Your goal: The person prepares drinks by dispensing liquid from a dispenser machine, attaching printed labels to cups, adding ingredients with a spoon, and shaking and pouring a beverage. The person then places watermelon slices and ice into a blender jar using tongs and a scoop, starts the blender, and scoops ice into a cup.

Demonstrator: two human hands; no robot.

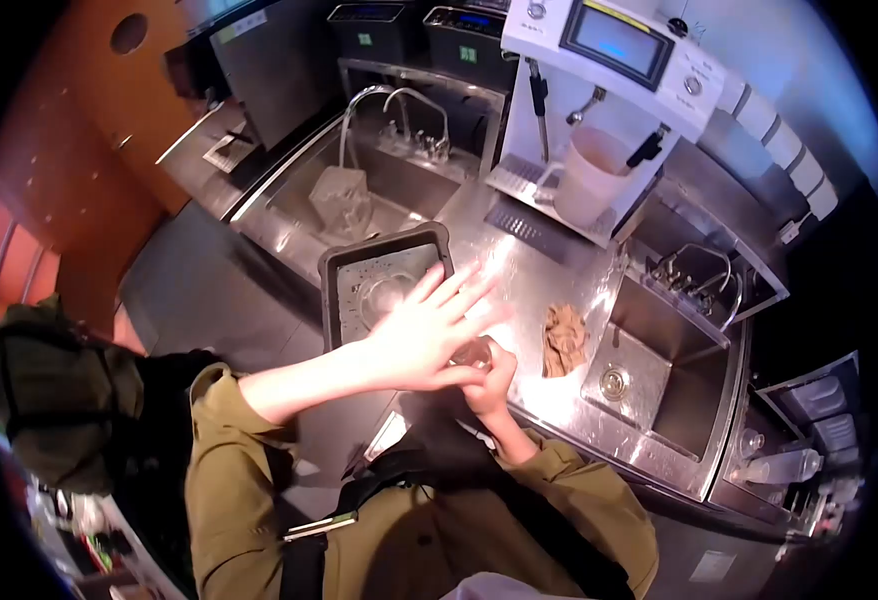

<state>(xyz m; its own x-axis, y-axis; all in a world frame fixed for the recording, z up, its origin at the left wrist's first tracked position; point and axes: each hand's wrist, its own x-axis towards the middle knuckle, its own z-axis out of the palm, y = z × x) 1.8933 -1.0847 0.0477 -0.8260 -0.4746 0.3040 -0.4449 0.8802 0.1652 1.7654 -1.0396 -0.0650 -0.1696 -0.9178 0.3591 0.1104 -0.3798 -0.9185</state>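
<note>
My left hand (432,328) is stretched out with its fingers spread, above the right edge of a dark tray (331,300). Close below it, my right hand (494,378) is wrapped round a small clear glass (472,354), partly covered by the left hand. Inside the tray a round clear vessel (384,295) stands on a wet, speckled surface. A crumpled brown cloth (564,341) lies on the steel counter (526,290), right of my hands.
A sink (399,190) with a clear container (341,200) lies behind the tray. A white machine (599,60) stands at the back over a large pitcher (591,177). Another sink (629,375) is at the right. A person (64,395) is at the left.
</note>
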